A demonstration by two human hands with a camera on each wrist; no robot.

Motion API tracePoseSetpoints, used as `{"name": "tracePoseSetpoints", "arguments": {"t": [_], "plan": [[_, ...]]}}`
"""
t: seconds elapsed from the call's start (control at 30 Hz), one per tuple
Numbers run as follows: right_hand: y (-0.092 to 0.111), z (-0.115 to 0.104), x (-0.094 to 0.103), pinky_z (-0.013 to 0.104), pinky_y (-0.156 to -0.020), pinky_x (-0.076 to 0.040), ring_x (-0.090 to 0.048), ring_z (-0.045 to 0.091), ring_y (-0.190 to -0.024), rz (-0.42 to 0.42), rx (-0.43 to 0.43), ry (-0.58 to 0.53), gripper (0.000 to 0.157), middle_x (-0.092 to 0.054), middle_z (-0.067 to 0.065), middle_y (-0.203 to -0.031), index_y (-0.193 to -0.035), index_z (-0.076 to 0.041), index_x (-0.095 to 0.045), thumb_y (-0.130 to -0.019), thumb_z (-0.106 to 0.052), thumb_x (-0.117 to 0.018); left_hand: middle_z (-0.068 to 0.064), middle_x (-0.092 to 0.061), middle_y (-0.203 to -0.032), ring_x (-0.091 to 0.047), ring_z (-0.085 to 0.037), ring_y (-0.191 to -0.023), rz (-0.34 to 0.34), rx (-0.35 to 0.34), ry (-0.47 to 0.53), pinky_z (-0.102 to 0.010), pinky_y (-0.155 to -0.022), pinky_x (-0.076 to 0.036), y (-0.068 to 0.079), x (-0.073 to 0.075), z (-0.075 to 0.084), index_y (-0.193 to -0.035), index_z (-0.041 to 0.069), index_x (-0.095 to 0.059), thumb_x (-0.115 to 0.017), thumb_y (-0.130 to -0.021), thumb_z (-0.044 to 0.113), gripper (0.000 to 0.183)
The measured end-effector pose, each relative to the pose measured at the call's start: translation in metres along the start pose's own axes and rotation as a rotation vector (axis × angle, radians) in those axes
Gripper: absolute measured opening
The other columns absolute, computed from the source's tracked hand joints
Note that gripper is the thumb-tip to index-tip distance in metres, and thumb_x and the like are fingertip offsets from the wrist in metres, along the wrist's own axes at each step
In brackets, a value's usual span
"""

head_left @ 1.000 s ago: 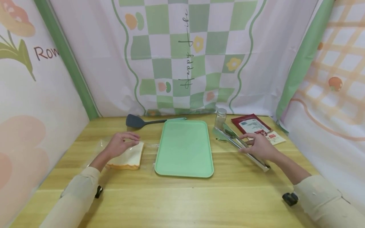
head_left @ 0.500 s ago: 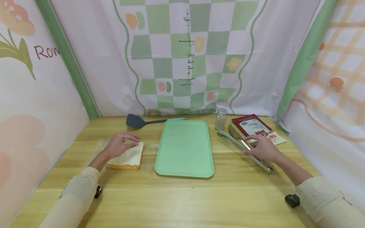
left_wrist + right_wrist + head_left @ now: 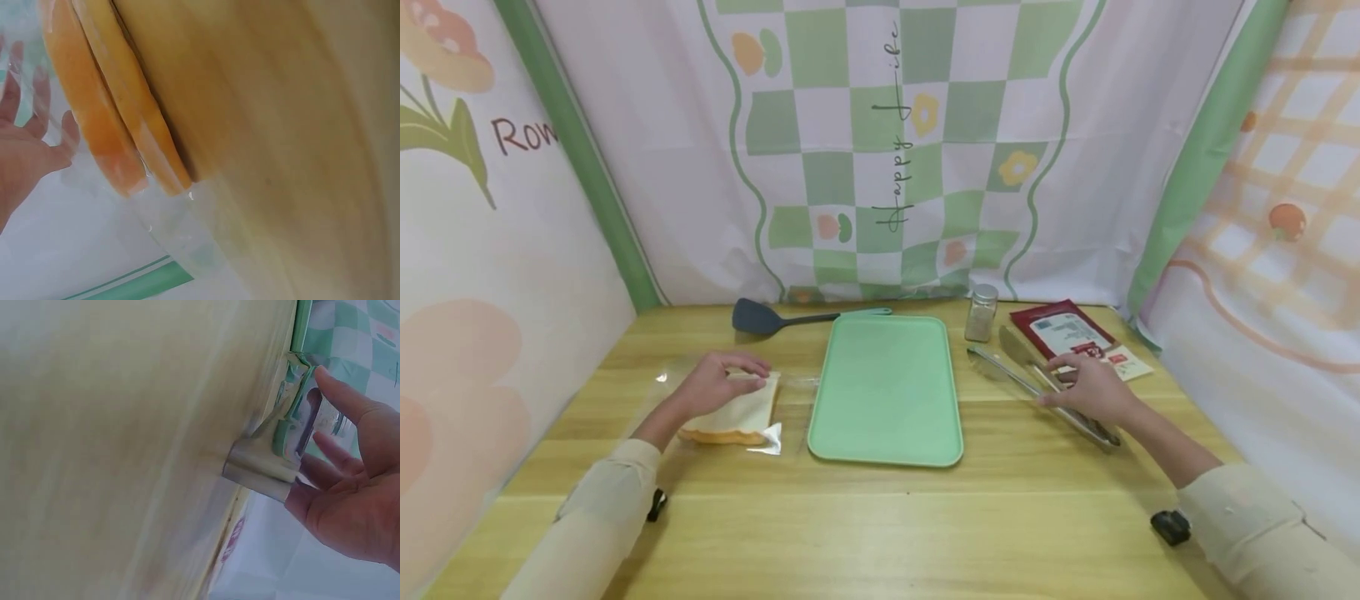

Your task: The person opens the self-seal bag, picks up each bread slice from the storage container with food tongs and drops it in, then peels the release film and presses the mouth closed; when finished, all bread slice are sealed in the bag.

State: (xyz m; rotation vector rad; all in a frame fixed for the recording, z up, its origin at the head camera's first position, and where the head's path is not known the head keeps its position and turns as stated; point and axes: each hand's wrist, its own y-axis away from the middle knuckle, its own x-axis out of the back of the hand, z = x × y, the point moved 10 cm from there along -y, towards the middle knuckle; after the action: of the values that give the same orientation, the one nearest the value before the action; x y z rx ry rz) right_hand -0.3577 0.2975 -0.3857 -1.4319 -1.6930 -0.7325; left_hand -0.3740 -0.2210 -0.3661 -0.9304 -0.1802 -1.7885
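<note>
Tongs (image 3: 1078, 422) lie right of green tray (image 3: 883, 392), long axis slanting far-left to near-right, gripped by right hand (image 3: 1093, 390); left hand (image 3: 711, 385), fingers loose, is over bagged bread slices (image 3: 747, 418).

Spatula (image 3: 763, 318), green tray (image 3: 886, 392), glass jar (image 3: 981, 315), red packet (image 3: 1060, 328)

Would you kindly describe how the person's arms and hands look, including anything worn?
The left hand and right hand wear no gloves. The left sleeve and right sleeve are cream, ending short of the wrists. Beside each shows a small black device.
</note>
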Motion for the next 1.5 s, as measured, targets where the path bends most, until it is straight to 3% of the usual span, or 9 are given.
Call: {"name": "tracePoseSetpoints", "arguments": {"t": [0.07, 0.17, 0.33, 0.53, 0.63, 0.83, 1.1, 1.33, 1.5], "plan": [[0.001, -0.005, -0.002, 0.057, -0.085, -0.053, -0.059, 0.053, -0.110, -0.006, -0.009, 0.035, 0.073, -0.054, 0.040, -0.127, -0.128, 0.007, -0.055, -0.080, -0.041, -0.082, -0.015, -0.071, -0.114, -0.062, -0.038, -0.112, -0.014, -0.004, 0.006, -0.062, -0.100, -0.042, 0.000, -0.001, 0.000, -0.100, 0.002, -0.075, -0.074, -0.090, 0.010, 0.013], [0.002, -0.023, 0.003, 0.057, -0.080, -0.053, -0.066, 0.045, -0.088, 0.044, 0.015, 0.110, 0.068, -0.060, 0.036, -0.120, -0.127, 0.010, -0.054, -0.085, -0.039, -0.078, -0.016, -0.070, -0.116, -0.061, -0.038, -0.114, -0.026, -0.003, 0.001, -0.062, -0.102, -0.040, 0.000, -0.002, 0.000, -0.101, 0.002, -0.075, -0.073, -0.090, 0.011, 0.015], [-0.009, -0.085, 0.003, 0.050, -0.074, -0.055, -0.068, 0.032, -0.076, 0.132, 0.123, 0.125, 0.045, -0.070, 0.025, -0.106, -0.123, 0.008, -0.060, -0.091, -0.022, -0.070, -0.012, -0.071, -0.116, -0.061, -0.036, -0.114, -0.028, 0.000, -0.030, -0.061, -0.102, -0.040, 0.004, 0.003, -0.002, -0.102, 0.005, -0.075, -0.072, -0.092, 0.013, 0.014], [-0.037, -0.185, -0.046, 0.029, -0.061, -0.057, -0.070, 0.022, -0.076, 0.055, 0.454, -0.032, 0.012, -0.074, 0.011, -0.087, -0.102, -0.001, -0.070, -0.091, -0.003, -0.066, -0.011, -0.072, -0.111, -0.064, -0.035, -0.110, -0.011, -0.035, -0.082, -0.056, -0.100, -0.045, 0.004, 0.007, 0.001, -0.101, 0.004, -0.076, -0.070, -0.093, 0.012, 0.013], [-0.050, -0.230, -0.081, 0.025, -0.063, -0.055, -0.068, 0.017, -0.075, -0.052, 0.627, -0.054, 0.014, -0.073, 0.010, -0.085, -0.099, -0.002, -0.072, -0.091, 0.003, -0.062, -0.010, -0.073, -0.110, -0.065, -0.032, -0.106, -0.015, -0.032, -0.079, -0.055, -0.096, -0.047, 0.001, 0.005, 0.002, -0.102, 0.004, -0.076, -0.071, -0.092, 0.012, 0.013], [-0.065, -0.290, -0.151, 0.028, -0.081, -0.054, -0.069, 0.017, -0.092, -0.283, 0.767, 0.088, 0.025, -0.074, 0.007, -0.098, -0.103, -0.002, -0.073, -0.093, 0.006, -0.051, -0.010, -0.072, -0.112, -0.065, -0.030, -0.103, -0.046, -0.025, -0.057, -0.057, -0.092, -0.049, 0.001, 0.001, 0.001, -0.106, 0.003, -0.074, -0.073, -0.090, 0.012, 0.019], [-0.072, -0.313, -0.205, 0.037, -0.095, -0.046, -0.057, 0.020, -0.111, -0.429, 0.744, 0.312, 0.029, -0.068, -0.003, -0.121, -0.122, -0.016, -0.070, -0.103, -0.009, -0.049, -0.014, -0.069, -0.119, -0.061, -0.037, -0.114, -0.081, -0.021, -0.104, -0.057, -0.100, -0.044, -0.001, 0.000, 0.001, -0.112, 0.004, -0.073, -0.076, -0.088, 0.013, 0.026], [-0.087, -0.308, -0.216, 0.034, -0.076, -0.036, -0.048, 0.019, -0.093, -0.389, 0.692, 0.434, 0.030, -0.068, -0.004, -0.101, -0.104, -0.021, -0.071, -0.104, -0.013, -0.042, -0.017, -0.066, -0.124, -0.057, -0.041, -0.121, -0.113, -0.015, -0.144, -0.057, -0.105, -0.039, -0.001, -0.001, -0.002, -0.114, 0.002, -0.071, -0.080, -0.083, 0.012, 0.033], [-0.099, -0.301, -0.214, 0.034, -0.075, -0.040, -0.051, 0.023, -0.096, -0.333, 0.644, 0.463, 0.030, -0.070, -0.003, -0.110, -0.119, -0.022, -0.066, -0.100, -0.010, -0.046, -0.019, -0.064, -0.127, -0.054, -0.042, -0.123, -0.129, -0.039, -0.186, -0.058, -0.106, -0.038, 0.001, -0.001, -0.003, -0.118, 0.002, -0.070, -0.083, -0.080, 0.014, 0.042]]}}
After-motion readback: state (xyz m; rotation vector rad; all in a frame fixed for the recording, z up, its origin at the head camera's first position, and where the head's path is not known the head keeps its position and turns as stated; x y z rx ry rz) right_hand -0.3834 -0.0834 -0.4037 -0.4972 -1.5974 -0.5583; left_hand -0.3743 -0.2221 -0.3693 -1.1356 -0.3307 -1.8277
